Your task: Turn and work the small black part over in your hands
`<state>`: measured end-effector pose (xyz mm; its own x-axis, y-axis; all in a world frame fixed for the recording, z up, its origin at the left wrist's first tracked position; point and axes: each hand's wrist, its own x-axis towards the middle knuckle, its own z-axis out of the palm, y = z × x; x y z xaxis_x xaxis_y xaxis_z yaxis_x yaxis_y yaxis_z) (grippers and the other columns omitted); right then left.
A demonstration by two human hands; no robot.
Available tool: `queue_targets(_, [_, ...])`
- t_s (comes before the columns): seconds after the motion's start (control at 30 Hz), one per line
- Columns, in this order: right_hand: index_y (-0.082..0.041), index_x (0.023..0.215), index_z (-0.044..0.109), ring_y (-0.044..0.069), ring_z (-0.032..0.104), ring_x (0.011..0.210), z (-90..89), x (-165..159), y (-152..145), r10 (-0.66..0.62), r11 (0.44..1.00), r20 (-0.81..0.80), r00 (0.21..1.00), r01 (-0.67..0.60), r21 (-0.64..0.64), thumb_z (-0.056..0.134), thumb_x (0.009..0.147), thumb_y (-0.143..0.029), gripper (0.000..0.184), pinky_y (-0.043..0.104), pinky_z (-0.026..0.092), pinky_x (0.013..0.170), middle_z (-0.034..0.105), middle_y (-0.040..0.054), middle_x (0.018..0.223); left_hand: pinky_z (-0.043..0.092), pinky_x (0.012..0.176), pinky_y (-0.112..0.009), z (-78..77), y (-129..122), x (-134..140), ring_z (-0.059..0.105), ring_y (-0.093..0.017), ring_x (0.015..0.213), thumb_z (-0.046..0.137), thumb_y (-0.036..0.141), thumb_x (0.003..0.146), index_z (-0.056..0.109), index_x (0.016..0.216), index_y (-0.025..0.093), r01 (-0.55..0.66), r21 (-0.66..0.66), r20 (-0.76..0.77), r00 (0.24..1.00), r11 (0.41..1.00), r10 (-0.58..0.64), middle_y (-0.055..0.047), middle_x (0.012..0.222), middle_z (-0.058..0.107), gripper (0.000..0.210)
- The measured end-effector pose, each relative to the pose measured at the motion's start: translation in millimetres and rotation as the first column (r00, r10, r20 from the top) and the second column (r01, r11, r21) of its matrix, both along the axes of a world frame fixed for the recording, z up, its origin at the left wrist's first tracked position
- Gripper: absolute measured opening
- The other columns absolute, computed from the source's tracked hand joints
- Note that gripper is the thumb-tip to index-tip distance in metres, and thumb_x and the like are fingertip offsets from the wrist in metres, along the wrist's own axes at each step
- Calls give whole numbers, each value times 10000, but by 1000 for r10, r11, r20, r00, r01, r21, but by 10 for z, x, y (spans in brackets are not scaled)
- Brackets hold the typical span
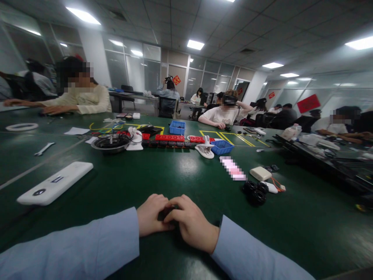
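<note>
Over glossy green tabletop [151, 175], curled bare fingers [175, 215]

Both forearms [96, 241], in light-blue sleeves [247, 247], angle inward from the lower left and lower right. The left hand [150, 216] and right hand [192, 223] meet between them, fingers [176, 201] bent and touching.

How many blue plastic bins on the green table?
2. One blue rectangular plastic bin sits just beyond the red segmented strip; the second blue plastic bin is right of the white plastic clip. Others may be hidden.
</note>
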<state>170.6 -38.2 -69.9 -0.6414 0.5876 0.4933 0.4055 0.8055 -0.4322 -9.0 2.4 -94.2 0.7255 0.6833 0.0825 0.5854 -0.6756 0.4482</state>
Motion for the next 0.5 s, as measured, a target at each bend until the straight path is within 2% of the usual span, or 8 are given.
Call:
queue_targets(0.07, [-178, 813, 641, 166, 502, 878, -4, 2, -9, -36, 999, -7, 999, 36, -5, 472, 734, -33, 236, 294, 425, 747, 573, 73, 974, 355, 679, -291, -7, 7, -2, 500, -176, 729, 622, 459, 723, 572, 780, 180, 3, -1, -12, 1000, 1000, -3, 9, 751, 550, 289])
queue_targets(0.23, [-190, 832, 635, 167, 498, 873, 1, 5, -6, -36, 999, 17, 999, 36, -41, 441, 726, -23, 278, 305, 437, 764, 559, 65, 950, 346, 689, -297, 30, -19, 3, 501, -179, 743, 638, 406, 724, 569, 754, 177, 3, -8, 8, 1000, 1000, -3, 10, 743, 546, 241])
queue_targets(0.5, [-180, 844, 635, 180, 484, 871, 27, 19, -5, -47, 997, 39, 998, 49, -56, 424, 634, -22, 337, 324, 414, 768, 556, 68, 950, 330, 690, -289, 11, -21, -8, 502, -167, 743, 651, 399, 726, 559, 740, 176, 25, 20, 18, 1000, 1000, -25, 17, 748, 545, 242])
